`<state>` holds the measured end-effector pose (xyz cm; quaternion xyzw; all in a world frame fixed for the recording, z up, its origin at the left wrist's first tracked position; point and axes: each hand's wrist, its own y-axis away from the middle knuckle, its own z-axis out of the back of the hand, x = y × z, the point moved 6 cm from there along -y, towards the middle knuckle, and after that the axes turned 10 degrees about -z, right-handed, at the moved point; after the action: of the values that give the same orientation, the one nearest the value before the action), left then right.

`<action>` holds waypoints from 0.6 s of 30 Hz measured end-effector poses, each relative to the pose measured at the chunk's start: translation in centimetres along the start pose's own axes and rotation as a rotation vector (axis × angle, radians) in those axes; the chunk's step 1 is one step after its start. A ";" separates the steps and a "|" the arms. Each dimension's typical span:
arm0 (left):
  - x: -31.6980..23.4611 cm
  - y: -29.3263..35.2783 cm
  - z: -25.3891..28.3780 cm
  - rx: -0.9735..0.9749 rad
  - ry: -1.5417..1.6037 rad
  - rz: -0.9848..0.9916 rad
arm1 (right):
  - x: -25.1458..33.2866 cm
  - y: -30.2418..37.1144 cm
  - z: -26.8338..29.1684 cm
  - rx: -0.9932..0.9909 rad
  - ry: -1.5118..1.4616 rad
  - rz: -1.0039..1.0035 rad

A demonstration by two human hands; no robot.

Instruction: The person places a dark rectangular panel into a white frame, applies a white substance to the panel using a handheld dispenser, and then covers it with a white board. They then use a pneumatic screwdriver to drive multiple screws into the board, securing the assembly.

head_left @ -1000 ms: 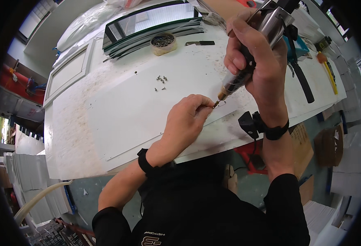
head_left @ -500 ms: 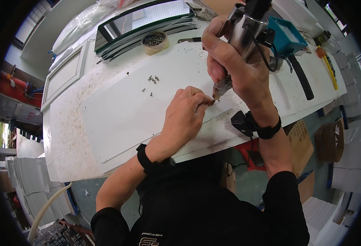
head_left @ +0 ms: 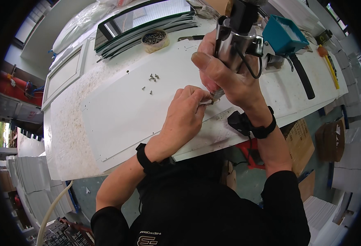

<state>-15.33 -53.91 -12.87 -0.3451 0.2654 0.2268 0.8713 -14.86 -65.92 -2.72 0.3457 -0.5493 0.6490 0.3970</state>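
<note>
The right hand (head_left: 233, 80) is wrapped firmly around a power screwdriver (head_left: 230, 43) right of centre in the upper half of the frame, its silver body slanting down and leftward so that the nose comes in near the centre. The left hand (head_left: 185, 110) reaches to that same spot, close beside the nose, with thumb and forefinger drawn in toward each other; the fingertips are too small and too covered to tell whether they close on anything. Beneath both hands lies a flat white panel (head_left: 127, 110) across the middle of the frame, with small dark holes near its edges. Above and left of the left hand, a few loose screws (head_left: 153, 77) are scattered on the panel. Farther up, at upper centre, stands a round tub (head_left: 156, 47) filled with small metal pieces, just in front of a stack of mirror panels (head_left: 156, 15). A dark-handled tool (head_left: 192, 37) lies to the tub's right. At upper right sit a teal container (head_left: 285, 35), a black handle (head_left: 302, 78) slanting below it, and a long yellow tool (head_left: 333, 74). A white frame (head_left: 81, 61) rests at upper left on the white counter (head_left: 68, 135).
</note>
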 end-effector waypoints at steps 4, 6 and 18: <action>-0.4 0.5 1.2 0.038 0.042 0.084 | 0.3 -0.3 -0.7 0.039 -0.033 0.040; -1.3 2.2 2.4 0.015 0.077 0.138 | 1.1 -0.3 -1.1 0.067 -0.042 -0.062; -3.8 34.4 24.9 -1.039 -0.650 0.815 | 5.2 -3.9 -0.8 0.029 -0.254 -0.053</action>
<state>-30.51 -14.12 -11.57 -0.5028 -0.0410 0.7199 0.4767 -13.76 -64.10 3.46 0.4451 -0.5766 0.5971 0.3361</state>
